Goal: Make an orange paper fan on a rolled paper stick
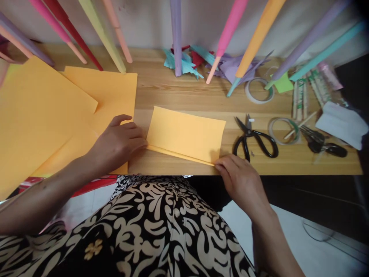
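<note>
A yellow-orange sheet of paper (186, 130) lies on the wooden table, its near edge rolled into a thin tube (178, 154). My left hand (121, 142) pinches the left end of that rolled edge, thumb and fingers together. At the opposite end, my right hand (240, 179) grips the roll between thumb and fingertips. Black-handled scissors (248, 132) rest just beyond my right hand with their blades slightly apart. Larger yellow-orange sheets (115, 96) are spread under and beside my left forearm.
Coloured paper tubes (176, 38) lean along the wall at the back. Crumpled paper scraps (236, 68) lie at their feet. Two tape rolls (251, 92), keys (315, 140), wrapped sticks (300, 98) and a white packet (341, 123) sit at the right. The table's front edge runs close to my body.
</note>
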`<action>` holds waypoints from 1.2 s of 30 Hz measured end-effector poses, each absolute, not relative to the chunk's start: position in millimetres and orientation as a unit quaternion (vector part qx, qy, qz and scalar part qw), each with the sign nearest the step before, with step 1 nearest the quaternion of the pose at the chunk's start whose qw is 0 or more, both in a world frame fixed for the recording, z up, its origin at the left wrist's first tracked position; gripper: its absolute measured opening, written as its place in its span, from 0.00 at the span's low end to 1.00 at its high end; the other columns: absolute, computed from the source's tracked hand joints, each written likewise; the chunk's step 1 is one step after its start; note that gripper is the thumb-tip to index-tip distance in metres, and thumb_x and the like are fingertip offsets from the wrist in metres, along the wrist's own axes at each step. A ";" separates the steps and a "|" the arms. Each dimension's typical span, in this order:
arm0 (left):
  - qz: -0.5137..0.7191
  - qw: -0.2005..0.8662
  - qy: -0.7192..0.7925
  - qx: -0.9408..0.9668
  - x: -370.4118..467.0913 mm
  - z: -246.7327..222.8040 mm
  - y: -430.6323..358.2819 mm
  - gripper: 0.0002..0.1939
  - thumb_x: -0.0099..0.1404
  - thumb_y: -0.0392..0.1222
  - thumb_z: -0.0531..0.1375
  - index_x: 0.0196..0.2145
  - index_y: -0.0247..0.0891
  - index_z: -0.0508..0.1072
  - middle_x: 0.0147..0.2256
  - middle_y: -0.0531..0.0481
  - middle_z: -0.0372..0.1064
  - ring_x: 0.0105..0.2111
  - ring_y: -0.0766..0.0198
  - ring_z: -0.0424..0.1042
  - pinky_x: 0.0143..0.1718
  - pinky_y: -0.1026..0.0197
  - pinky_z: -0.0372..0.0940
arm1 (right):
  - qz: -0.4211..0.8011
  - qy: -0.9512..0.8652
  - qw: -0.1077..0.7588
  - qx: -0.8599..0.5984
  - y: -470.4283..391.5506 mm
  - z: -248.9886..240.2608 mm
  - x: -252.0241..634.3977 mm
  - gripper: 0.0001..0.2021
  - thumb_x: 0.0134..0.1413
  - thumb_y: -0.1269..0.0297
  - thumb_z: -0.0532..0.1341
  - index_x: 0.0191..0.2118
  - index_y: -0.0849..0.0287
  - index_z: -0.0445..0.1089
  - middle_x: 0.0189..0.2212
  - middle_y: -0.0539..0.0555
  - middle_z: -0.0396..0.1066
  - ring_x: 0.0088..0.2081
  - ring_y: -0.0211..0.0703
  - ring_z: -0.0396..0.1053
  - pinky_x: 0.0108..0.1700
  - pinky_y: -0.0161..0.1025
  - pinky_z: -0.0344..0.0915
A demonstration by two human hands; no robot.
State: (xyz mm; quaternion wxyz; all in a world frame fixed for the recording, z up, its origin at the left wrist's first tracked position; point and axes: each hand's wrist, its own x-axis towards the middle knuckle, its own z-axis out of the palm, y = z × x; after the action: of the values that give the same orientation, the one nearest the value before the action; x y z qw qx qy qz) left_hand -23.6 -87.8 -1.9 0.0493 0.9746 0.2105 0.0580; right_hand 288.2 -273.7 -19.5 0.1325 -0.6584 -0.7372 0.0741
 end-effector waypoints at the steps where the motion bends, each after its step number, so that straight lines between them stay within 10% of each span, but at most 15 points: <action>1: 0.065 0.046 0.212 0.974 -24.9 -2.2 -90.0 0.19 0.74 0.34 0.48 0.33 0.45 0.76 0.35 0.55 0.78 0.37 0.61 0.72 0.57 0.49 0.56 | 0.070 -0.737 0.131 -0.659 -273.5 -19.4 287.7 0.08 0.68 0.68 0.54 0.35 0.56 0.67 0.31 0.53 0.70 0.33 0.45 0.67 0.37 0.43 0.59; 36: 0.170 0.042 0.230 0.957 -42.4 -28.6 -106.3 0.06 0.71 0.35 0.58 0.41 0.43 0.74 0.40 0.53 0.78 0.39 0.63 0.73 0.57 0.48 0.61 | 0.065 -0.723 0.244 -0.643 -267.4 -33.9 298.5 0.03 0.65 0.67 0.59 0.42 0.54 0.70 0.36 0.54 0.76 0.40 0.46 0.70 0.41 0.41 0.67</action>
State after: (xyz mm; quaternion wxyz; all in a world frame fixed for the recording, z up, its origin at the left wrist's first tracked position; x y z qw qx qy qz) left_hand -42.4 -106.3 -28.6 0.0423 0.9574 0.2299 0.1696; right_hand 298.5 -267.4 -33.9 0.2440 -0.6426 -0.7234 0.0650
